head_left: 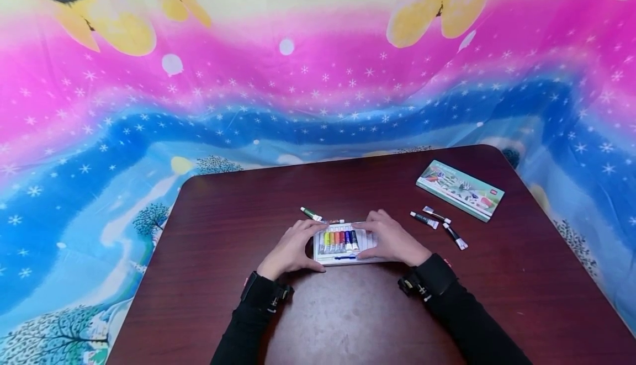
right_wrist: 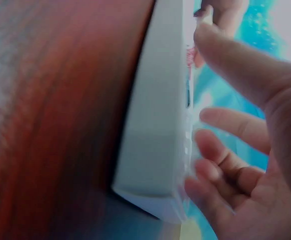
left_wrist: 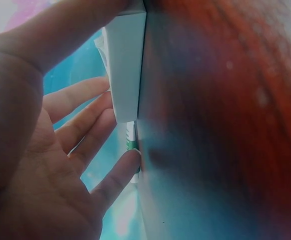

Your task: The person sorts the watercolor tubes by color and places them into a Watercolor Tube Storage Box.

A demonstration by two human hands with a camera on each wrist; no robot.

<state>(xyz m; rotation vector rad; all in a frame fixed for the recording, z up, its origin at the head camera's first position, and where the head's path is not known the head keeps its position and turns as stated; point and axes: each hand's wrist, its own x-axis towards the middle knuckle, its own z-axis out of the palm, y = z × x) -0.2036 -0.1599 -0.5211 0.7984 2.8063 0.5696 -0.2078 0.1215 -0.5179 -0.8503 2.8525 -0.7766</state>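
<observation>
A white tray (head_left: 343, 262) lies on the table with a row of small paint tubes (head_left: 340, 238) in yellow, orange, red, blue and dark shades. A blue-handled item (head_left: 345, 257) lies in its front part. My left hand (head_left: 293, 246) holds the tray's left end, thumb at the front and fingers at the back; the white side wall (left_wrist: 127, 65) shows between them in the left wrist view. Over the tray's right part is my right hand (head_left: 395, 241), its fingers spread and gently bent. The right wrist view shows those fingers (right_wrist: 235, 125) above or at the tray's upper edge.
Behind the tray lie a green tube (head_left: 311, 213) and a brownish tube (head_left: 334, 221). Several loose tubes (head_left: 424, 220) lie to the right, below a pale green paint box (head_left: 461, 188). A printed cloth (head_left: 298, 105) hangs behind the dark wooden table (head_left: 238, 205).
</observation>
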